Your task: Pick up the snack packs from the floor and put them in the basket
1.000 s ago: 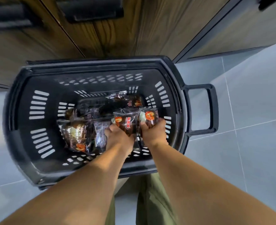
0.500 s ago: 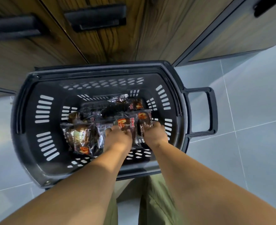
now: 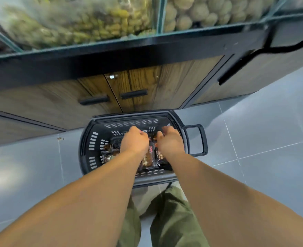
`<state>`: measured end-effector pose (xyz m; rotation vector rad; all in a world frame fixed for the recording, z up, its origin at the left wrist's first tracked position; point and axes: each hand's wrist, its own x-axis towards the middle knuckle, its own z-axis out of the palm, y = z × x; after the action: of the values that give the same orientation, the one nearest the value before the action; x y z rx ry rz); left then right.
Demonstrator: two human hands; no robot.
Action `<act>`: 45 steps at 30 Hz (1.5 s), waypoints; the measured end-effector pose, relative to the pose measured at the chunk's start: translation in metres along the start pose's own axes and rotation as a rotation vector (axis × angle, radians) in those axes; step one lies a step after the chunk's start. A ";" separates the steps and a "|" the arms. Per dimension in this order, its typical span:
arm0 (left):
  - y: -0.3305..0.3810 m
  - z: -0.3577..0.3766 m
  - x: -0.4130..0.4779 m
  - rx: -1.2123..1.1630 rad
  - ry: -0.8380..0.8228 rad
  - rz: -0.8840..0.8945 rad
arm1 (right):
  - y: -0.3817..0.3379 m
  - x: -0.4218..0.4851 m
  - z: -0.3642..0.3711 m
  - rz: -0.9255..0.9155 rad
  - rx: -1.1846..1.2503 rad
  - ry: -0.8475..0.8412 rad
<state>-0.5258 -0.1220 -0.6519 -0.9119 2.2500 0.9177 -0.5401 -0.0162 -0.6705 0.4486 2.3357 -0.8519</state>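
the step in hand is judged to be the release of packs into the basket (image 3: 89, 150). the packs (image 3: 148, 158) lie in a loose heap on the basket's bottom, partly hidden under the 2 forearms. the basket stands on the floor (image 3: 263, 136) at its far edge, just beside the cabinet (image 3: 147, 81).

the left grip (image 3: 135, 141) is held over the heap with its fingers curled under and hidden, so it cannot be told whether anything is held. the right grip (image 3: 171, 142) is loosely curled, and nothing is seen in it.

a release is best made low and over the middle of the basket, so that slippery film is not slid over the rim. no pack is seen on the floor in view.

the packs are of glossy, crinkled dark film with red-orange print, and are pillow-shaped. the basket is of rigid black plastic with slotted walls, and a loop handle (image 3: 203, 139) is set on its right side.
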 end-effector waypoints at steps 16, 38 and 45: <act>-0.032 -0.101 -0.189 -0.248 0.220 0.006 | -0.040 -0.171 -0.104 -0.307 0.041 -0.022; -0.275 -0.181 -0.342 -0.584 0.740 -0.462 | -0.135 -0.359 0.074 -0.884 -0.483 -0.395; -0.414 -0.221 -0.400 -0.645 0.828 -0.571 | -0.161 -0.465 0.203 -0.990 -0.500 -0.504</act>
<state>-0.0141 -0.3589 -0.4015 -2.4376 2.0385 1.1208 -0.1803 -0.3184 -0.4211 -1.0844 2.0885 -0.6156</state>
